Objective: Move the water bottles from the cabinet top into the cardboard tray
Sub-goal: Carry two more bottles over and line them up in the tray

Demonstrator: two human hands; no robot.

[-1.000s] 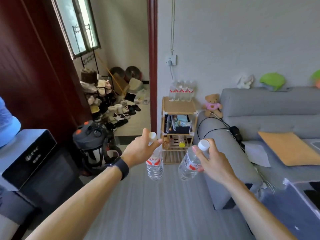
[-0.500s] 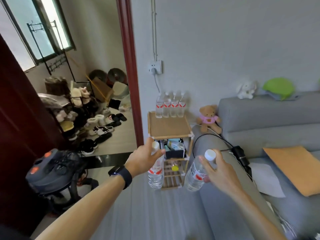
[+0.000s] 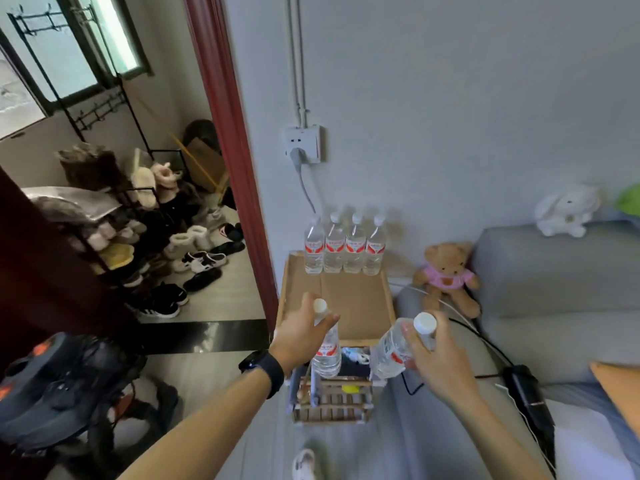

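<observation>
The left hand (image 3: 299,336) is gripping an upright water bottle (image 3: 326,355) by its neck; the right hand (image 3: 438,365) is gripping a tilted bottle (image 3: 391,353), both near the front edge of the cardboard tray (image 3: 356,303).

On cardboard tray (image 3: 349,301), four bottles (image 3: 354,249)

One wide-angle camera, worn on the head, faces forward and down toward the wall (image 3: 450,98). The cardboard tray (image 3: 360,299) sits mid-frame, near, seen from above. Left hand (image 3: 298,336) and right hand (image 3: 443,362) show at lower centre.
</observation>
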